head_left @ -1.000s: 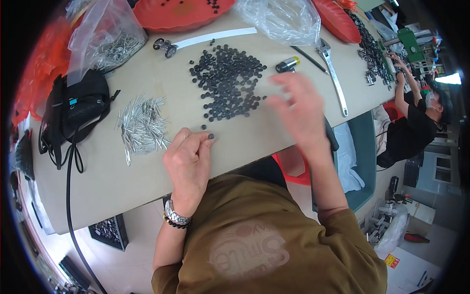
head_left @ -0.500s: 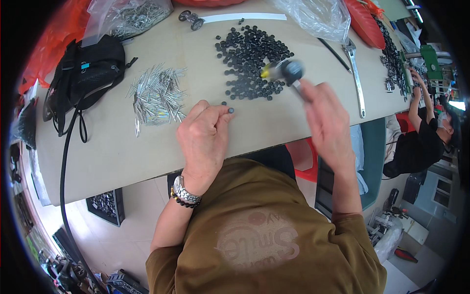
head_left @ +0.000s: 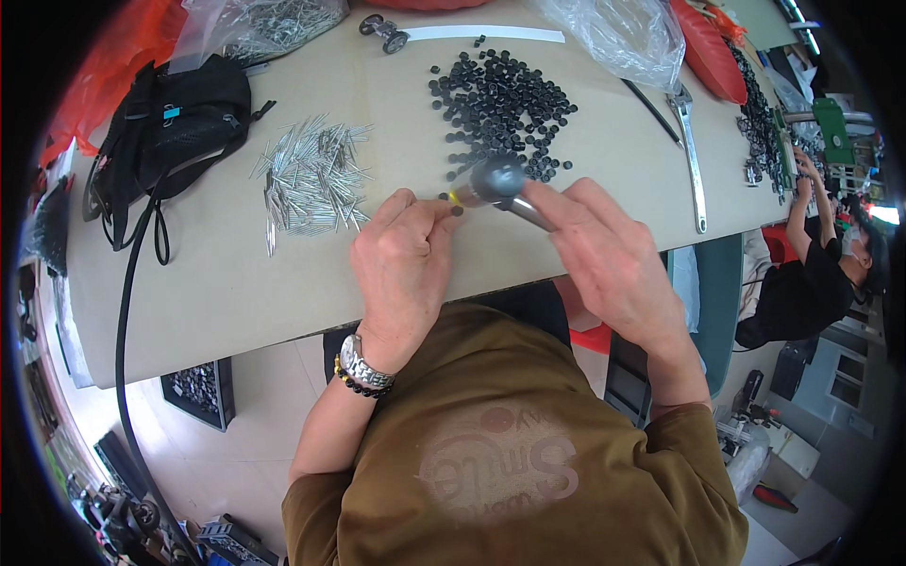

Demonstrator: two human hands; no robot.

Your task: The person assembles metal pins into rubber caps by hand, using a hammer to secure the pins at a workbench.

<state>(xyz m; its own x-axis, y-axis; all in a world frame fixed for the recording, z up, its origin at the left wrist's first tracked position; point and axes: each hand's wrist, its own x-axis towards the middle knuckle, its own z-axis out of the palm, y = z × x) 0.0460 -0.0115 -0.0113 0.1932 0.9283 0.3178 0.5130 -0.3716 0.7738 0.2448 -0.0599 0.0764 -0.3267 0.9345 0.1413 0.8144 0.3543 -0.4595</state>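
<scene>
My left hand [head_left: 401, 255] rests at the table edge, thumb and forefinger pinched on a small black round piece [head_left: 457, 211]. Whether a pin is in that piece is hidden by the fingers. A hammer [head_left: 497, 177] with a dark rounded head and a yellow-ringed face is gripped in my right hand [head_left: 612, 259]. Its face is right by my left fingertips, close to the piece; contact cannot be made out. Just beyond lies a heap of small black round pieces [head_left: 500, 99]. Thin metal pins [head_left: 314, 179] are piled left of my left hand.
An adjustable wrench [head_left: 693, 160] and a dark rod [head_left: 651, 113] lie to the right. At the far left sit a black bag [head_left: 179, 132] and a clear bag of metal pins [head_left: 274, 33]. A small wheeled part [head_left: 384, 34] is at the back. Another person [head_left: 802, 283] works at right.
My right hand has brought the hammer left and down, from over the black pieces to my left fingertips. My left hand keeps its pinch. The whole view has shifted slightly.
</scene>
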